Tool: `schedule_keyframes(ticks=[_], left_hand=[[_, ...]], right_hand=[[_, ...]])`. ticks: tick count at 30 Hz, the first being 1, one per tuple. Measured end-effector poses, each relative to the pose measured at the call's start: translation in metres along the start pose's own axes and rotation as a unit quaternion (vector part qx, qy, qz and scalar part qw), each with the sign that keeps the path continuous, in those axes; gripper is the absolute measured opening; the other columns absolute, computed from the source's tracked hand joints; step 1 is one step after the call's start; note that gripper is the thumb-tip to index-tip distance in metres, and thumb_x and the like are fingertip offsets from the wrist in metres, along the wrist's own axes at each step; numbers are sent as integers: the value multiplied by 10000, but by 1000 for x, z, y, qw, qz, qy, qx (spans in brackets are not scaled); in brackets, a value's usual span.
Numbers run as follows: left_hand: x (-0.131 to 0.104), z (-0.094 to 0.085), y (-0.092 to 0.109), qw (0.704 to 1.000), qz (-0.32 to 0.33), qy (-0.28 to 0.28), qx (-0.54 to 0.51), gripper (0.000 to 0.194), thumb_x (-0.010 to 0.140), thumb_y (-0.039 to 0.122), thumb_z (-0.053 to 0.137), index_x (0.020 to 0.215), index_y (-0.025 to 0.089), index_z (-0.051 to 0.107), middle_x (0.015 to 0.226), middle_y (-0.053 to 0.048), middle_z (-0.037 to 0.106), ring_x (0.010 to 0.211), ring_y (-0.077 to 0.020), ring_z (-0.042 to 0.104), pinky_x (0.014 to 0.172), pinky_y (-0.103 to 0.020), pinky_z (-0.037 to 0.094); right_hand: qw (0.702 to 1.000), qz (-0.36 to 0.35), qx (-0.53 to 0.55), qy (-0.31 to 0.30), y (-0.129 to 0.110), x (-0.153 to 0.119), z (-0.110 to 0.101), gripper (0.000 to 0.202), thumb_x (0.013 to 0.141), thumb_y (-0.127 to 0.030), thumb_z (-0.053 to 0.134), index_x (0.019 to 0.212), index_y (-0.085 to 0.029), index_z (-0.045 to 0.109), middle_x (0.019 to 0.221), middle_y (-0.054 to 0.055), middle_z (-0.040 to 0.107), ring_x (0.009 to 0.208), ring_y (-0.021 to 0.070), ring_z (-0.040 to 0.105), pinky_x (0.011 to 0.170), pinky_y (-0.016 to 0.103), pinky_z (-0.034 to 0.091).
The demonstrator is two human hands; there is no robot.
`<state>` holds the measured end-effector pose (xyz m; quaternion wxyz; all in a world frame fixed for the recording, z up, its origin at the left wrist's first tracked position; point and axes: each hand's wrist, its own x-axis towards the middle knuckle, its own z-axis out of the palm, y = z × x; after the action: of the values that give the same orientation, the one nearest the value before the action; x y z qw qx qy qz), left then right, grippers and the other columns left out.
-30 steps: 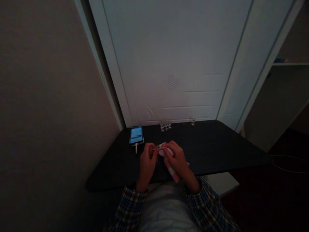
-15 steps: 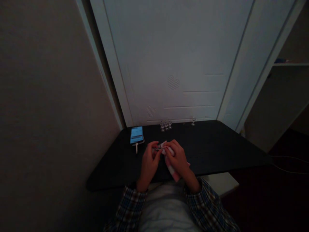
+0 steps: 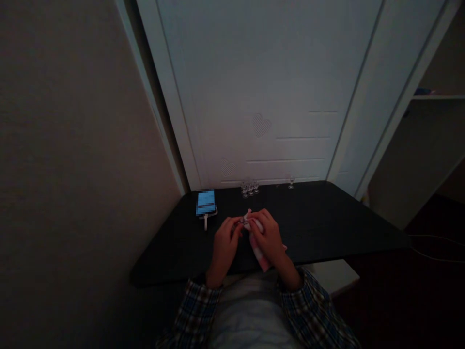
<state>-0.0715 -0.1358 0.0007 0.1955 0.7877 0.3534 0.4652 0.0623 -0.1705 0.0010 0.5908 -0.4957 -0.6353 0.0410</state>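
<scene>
My right hand (image 3: 267, 232) is closed on a pink and white cloth (image 3: 258, 252), which hangs down from under the palm toward the table's front edge. A bunched end of the cloth sticks up between the two hands. My left hand (image 3: 225, 237) pinches something small and shiny, perhaps glass, against that end; the fingers hide most of it and I cannot make it out. Both hands are over the black table (image 3: 327, 218). Behind them, several small clear glasses (image 3: 250, 188) stand grouped at the back edge, and one more small glass (image 3: 291, 183) stands apart to the right.
A phone with a lit screen (image 3: 206, 202) rests on a white stand (image 3: 206, 222) at the table's back left. A white panel with heart patterns (image 3: 240, 87) rises behind the table. Below the front edge at right is a white surface (image 3: 336, 276).
The fingers of my left hand have drawn closer together at the cloth, and its bunched end stands up slightly more. My right hand keeps its hold with a small shift.
</scene>
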Motion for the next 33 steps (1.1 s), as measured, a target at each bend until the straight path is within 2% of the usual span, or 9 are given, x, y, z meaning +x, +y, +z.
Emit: schedule_keyframes(ticks=[4, 13, 18, 22, 25, 29, 33], left_hand=[[-1, 0, -1, 1000, 5, 19, 4, 177, 841, 207, 454, 969, 196, 576, 920, -36, 583, 841, -160, 562, 727, -273, 449], [-1, 0, 2, 1000, -1, 29, -6, 193, 838, 212, 461, 1002, 202, 561, 933, -28, 583, 846, -155, 553, 744, -277, 444], [0, 3, 0, 1000, -13, -2, -18, 269, 860, 238, 423, 1107, 208, 525, 985, -42, 595, 825, -152, 572, 749, -280, 447], [1, 3, 1, 1000, 12, -19, 1, 221, 872, 250, 394, 989, 200, 574, 905, -40, 590, 826, -161, 567, 744, -282, 439], [0, 2, 1, 1000, 9, -15, 5, 172, 848, 252, 444, 944, 197, 575, 872, -30, 593, 795, -158, 566, 705, -276, 444], [-1, 2, 1, 1000, -24, 13, -1, 145, 809, 277, 511, 920, 195, 556, 880, -26, 613, 794, -164, 577, 636, -262, 447], [-2, 2, 0, 998, -42, 45, -6, 140, 778, 274, 555, 890, 195, 525, 851, -15, 601, 778, -161, 577, 650, -270, 451]], right_hand=[[1000, 1, -1, -9, 0, 0, -1, 170, 850, -203, 477, 930, -219, 626, 876, 34, 561, 808, 155, 538, 759, 273, 426], [1000, -4, 10, -11, -3, 1, -2, 159, 849, -198, 479, 921, -211, 620, 878, 34, 562, 824, 155, 538, 763, 272, 420], [1000, 3, 13, 2, -4, 0, -2, 130, 847, -215, 486, 889, -208, 608, 875, 36, 557, 814, 156, 537, 749, 272, 422], [1000, 2, 18, 0, -6, 0, -2, 140, 850, -213, 480, 919, -213, 602, 898, 39, 556, 839, 159, 537, 766, 277, 419], [1000, 3, 22, 6, -7, 0, -3, 147, 843, -222, 493, 954, -215, 590, 905, 38, 560, 852, 163, 537, 769, 279, 418], [999, -6, 31, -8, -7, 0, -3, 197, 837, -215, 501, 1019, -220, 577, 930, 41, 559, 868, 165, 539, 772, 276, 422], [999, -14, 33, -24, -5, 0, -2, 201, 838, -193, 497, 1006, -229, 600, 926, 40, 552, 853, 161, 541, 778, 278, 431]])
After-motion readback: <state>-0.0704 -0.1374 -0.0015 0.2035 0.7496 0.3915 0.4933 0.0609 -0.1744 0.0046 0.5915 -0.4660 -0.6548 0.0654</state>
